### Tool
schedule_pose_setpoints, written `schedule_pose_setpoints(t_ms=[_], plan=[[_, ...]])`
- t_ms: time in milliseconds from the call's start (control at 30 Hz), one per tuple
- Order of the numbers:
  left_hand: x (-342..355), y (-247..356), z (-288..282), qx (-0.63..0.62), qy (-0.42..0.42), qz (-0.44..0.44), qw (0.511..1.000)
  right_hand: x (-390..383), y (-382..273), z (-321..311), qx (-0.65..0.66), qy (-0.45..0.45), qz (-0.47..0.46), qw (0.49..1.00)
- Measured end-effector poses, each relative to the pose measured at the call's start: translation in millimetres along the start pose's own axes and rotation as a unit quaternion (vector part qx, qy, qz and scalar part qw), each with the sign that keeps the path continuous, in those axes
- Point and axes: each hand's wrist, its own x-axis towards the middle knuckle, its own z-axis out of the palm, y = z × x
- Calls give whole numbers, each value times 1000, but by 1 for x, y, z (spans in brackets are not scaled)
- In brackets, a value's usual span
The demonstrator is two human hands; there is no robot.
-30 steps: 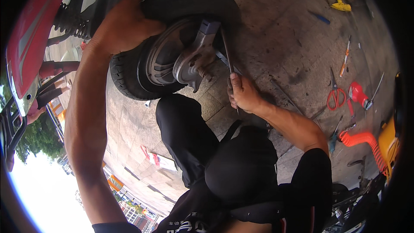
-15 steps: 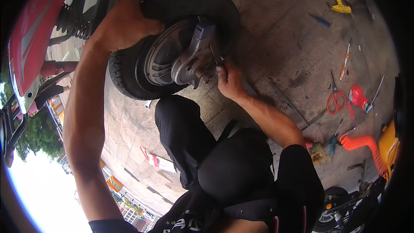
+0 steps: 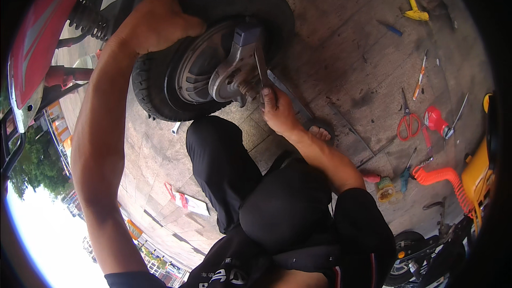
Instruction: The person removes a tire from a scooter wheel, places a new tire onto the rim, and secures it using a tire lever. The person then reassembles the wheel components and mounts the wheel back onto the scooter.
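Note:
A black-tyred scooter wheel (image 3: 145, 86) stands at the upper middle, under a red vehicle body. My left hand (image 3: 160, 18) is wrapped over the tyre at its upper left, thumb on the sidewall and the other fingers hidden behind. A grey metal arm (image 3: 242, 53) with a dark squared end lies across the wheel's hub (image 3: 218, 86). In my closed right hand (image 3: 278, 111) is a narrow flat metal bar (image 3: 261, 65), its far end against the metal arm. A second long flat bar (image 3: 292, 95) lies just beyond that hand.
Red-handled scissors (image 3: 409, 126), a red bottle (image 3: 435, 120), a screwdriver (image 3: 421, 81), a yellow-headed hammer (image 3: 416, 15) and a blue-handled tool (image 3: 392, 28) lie right. An orange coiled hose (image 3: 445, 178) runs to a yellow machine (image 3: 476, 173). My knee (image 3: 216, 133) is close below the wheel.
My right hand has shifted slightly left and nearer to me, and its bar stands more upright. Toes now show beside my right forearm. The left hand keeps its hold on the tyre.

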Motion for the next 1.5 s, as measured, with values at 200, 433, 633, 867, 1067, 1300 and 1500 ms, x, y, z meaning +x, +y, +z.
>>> schedule_pose_setpoints(t_ms=[200, 433, 633, 867, 1067, 1300, 1500], plan=[[5, 6, -3, 15, -54, -72, 996, -17, -18, 7, 102, 26, 60, 993], [6, 0, 3, 69, -23, -16, 997, -45, -73, -17, 346, -130, 227, 901], [-2, 3, -1, 10, -13, -26, 1000, -57, -135, -59, 277, -131, 234, 923], [-4, 1, 9, 17, 32, 7, 999, -61, -239, -105, 132, -144, 227, 954], [10, 3, 10, 31, -8, -14, 999, 16, -313, -161, -372, -192, 91, 904], [-15, -5, 5, -64, 42, 5, 997, 48, -346, -150, -611, -204, -14, 764], [-49, -32, 8, -120, 65, -30, 990, 59, -350, -154, -576, -220, 46, 786]])
